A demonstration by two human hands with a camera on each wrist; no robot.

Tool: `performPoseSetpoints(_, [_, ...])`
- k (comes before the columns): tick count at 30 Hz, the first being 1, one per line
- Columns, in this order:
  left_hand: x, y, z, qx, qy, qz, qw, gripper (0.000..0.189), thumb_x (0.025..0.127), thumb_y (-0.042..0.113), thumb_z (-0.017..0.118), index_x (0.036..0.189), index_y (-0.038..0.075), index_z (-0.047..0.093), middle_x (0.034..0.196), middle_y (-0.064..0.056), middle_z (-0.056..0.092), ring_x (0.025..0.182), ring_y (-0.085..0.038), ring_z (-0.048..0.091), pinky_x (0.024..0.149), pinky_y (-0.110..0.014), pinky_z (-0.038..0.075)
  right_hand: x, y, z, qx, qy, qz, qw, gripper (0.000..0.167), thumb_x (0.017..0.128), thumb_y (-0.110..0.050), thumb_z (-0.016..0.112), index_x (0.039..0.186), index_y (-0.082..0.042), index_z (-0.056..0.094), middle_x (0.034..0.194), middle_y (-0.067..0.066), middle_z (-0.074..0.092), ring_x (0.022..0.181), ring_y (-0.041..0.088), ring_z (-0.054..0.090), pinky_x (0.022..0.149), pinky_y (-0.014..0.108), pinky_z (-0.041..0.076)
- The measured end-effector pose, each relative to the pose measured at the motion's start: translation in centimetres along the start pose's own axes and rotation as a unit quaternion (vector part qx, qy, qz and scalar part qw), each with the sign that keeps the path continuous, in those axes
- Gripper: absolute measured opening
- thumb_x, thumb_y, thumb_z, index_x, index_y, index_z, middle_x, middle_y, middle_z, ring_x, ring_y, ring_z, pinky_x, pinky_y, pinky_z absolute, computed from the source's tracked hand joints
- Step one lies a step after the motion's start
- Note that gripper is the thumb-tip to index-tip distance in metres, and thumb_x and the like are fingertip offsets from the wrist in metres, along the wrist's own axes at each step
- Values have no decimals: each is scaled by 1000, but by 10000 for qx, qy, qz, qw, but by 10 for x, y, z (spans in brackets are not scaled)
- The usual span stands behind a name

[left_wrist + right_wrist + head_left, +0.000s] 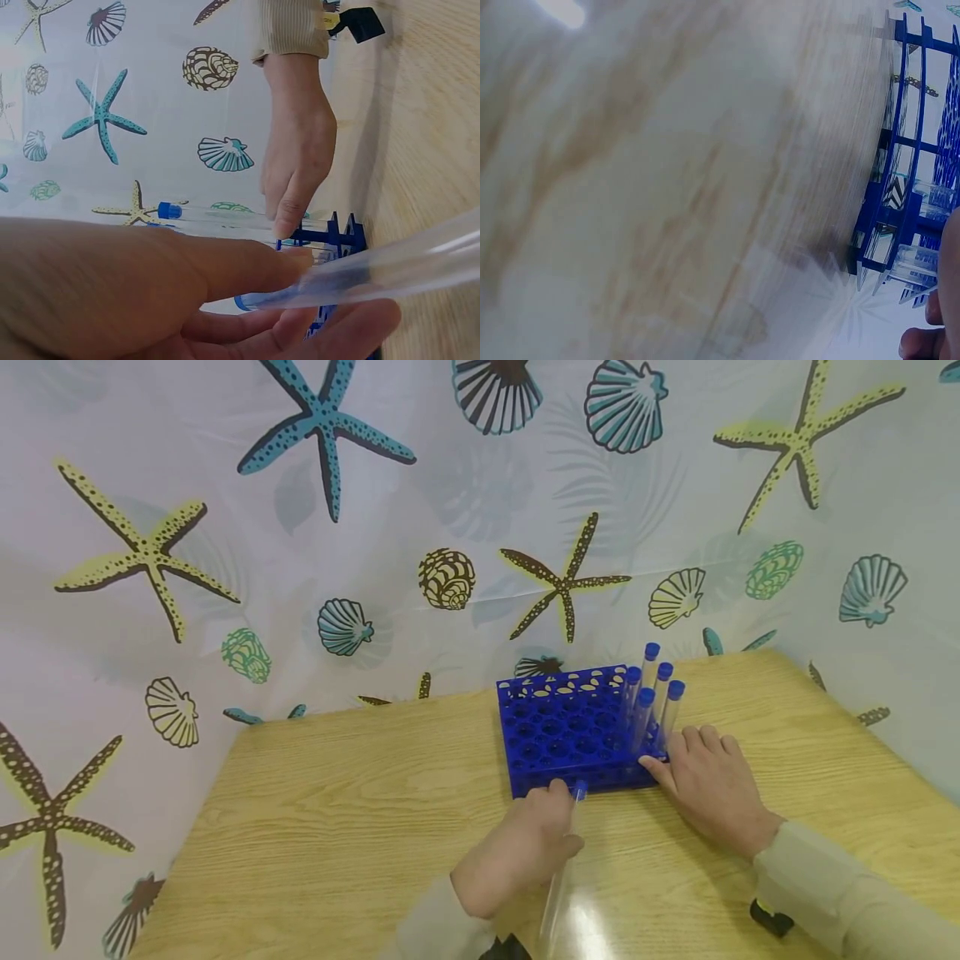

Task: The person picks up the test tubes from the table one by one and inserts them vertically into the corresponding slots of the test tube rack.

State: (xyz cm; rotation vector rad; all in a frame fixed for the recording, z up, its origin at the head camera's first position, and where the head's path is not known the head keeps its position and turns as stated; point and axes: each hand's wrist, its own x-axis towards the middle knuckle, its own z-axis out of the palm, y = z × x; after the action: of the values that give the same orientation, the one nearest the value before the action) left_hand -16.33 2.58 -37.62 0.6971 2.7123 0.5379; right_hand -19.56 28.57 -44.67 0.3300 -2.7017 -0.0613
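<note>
A clear test tube (553, 906) with a blue cap is pinched between the thumb and fingers of my left hand (517, 852), cap end toward the rack. In the left wrist view the tube (405, 262) slants across the fingers. Just beyond the cap stands a blue test tube rack (600, 774). My right hand (712, 785) grips its right front corner, thumb on the front edge and fingers along the side. Several blue-capped test tubes (642, 718) stand upright at the rack's right end. The right wrist view catches only part of the hand (951, 300) beside the rack (889, 195).
The wooden table (337, 827) extends to the left and right of the rack. A white cloth (465, 510) printed with starfish and shells hangs behind the table and along its sides.
</note>
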Motion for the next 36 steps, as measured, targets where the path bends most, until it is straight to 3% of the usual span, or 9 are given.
performPoseSetpoints(6, [8,6,-14,-627,305,34,9976,24,93,21,70,102,5,54,87,-3,59,74,-17,62,60,-25,49,0,0,0,14,-110,53,9999,47,103,-47,46,82,-5,47,79,9,47,75,29,43,64,37,30])
performPoseSetpoints(12, [18,9,-24,-1075,850,525,9892,25,97,20,65,115,8,54,100,-2,66,79,-10,63,63,-19,49,0,-1,0,32,-195,107,9997,47,103,-47,46,86,-3,49,84,12,50,79,30,45,67,40,33])
performPoseSetpoints(17, [28,12,-29,-1460,1511,744,9749,31,97,18,65,123,7,53,105,-3,65,86,-12,62,67,-17,49,0,0,0,33,-188,95,9998,46,102,-46,47,89,-2,50,85,13,51,80,30,45,67,40,34])
performPoseSetpoints(22, [39,14,-34,-1714,2022,937,9597,31,98,17,62,126,9,50,108,-2,62,83,-11,63,69,-15,51,0,0,0,8,-213,94,9997,47,102,-47,46,89,-2,51,85,13,52,80,31,45,68,41,34])
performPoseSetpoints(29, [56,15,-39,-1637,2755,1160,9401,27,100,19,58,125,10,50,110,-2,60,85,-12,62,72,-16,52,0,0,2,80,-272,106,9995,47,103,-47,45,88,-3,50,85,12,52,80,31,46,68,41,34])
performPoseSetpoints(36, [71,19,-47,-1508,3181,1450,9247,21,103,19,54,120,9,48,106,-3,55,93,-13,61,80,-16,53,0,2,3,29,-212,72,9997,47,103,-48,44,86,-4,49,81,10,49,78,29,45,66,39,32])
